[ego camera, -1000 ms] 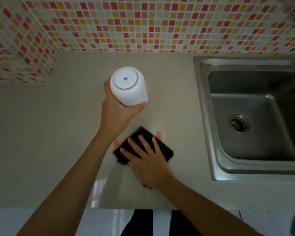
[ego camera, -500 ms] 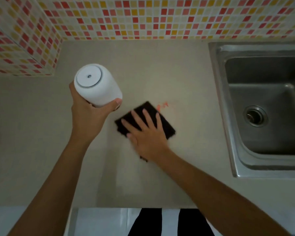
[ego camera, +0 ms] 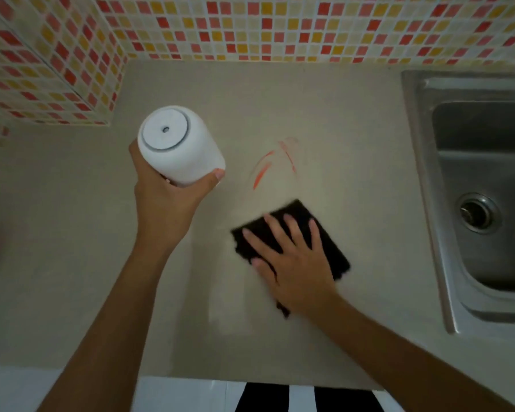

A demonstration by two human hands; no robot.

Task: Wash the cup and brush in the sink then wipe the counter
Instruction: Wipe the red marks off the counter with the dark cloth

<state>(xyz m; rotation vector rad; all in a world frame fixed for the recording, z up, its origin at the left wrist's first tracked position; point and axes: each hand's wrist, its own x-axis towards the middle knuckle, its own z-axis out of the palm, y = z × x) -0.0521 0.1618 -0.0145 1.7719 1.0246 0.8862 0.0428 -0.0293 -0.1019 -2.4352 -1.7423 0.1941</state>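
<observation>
- While the left hand (ego camera: 164,200) held the white cup (ego camera: 179,144) upside down above the bench (ego camera: 72,233), its grip was wrapped round the cup's lower wall, thumb tip showing at the right side and the cup's base with its small centre hole facing the camera.
- The cup hung over the left part of the bench, near the corner of the tiled wall (ego camera: 250,25) and well apart from the sink (ego camera: 473,188).
- The right hand (ego camera: 295,263) lay flat on a dark cloth (ego camera: 327,248), fingers straight and spread, pressing it onto the bench; its grip was wide, with nothing curled round the cloth.
- The cloth sat between the cup and the sink, a corner of it sticking out below the palm.
- Orange-red smears (ego camera: 268,165) marked the bench just beyond the cloth, not touched by it, to the right of the cup.
- The stainless sink lay at the right edge of view, its drain (ego camera: 477,214) visible in the basin.
- Red, orange and cream mosaic tiles covered the wall behind and at the left corner.
- A black-and-white striped garment (ego camera: 306,396) showed at the bottom edge.
- The brush could not be seen.
</observation>
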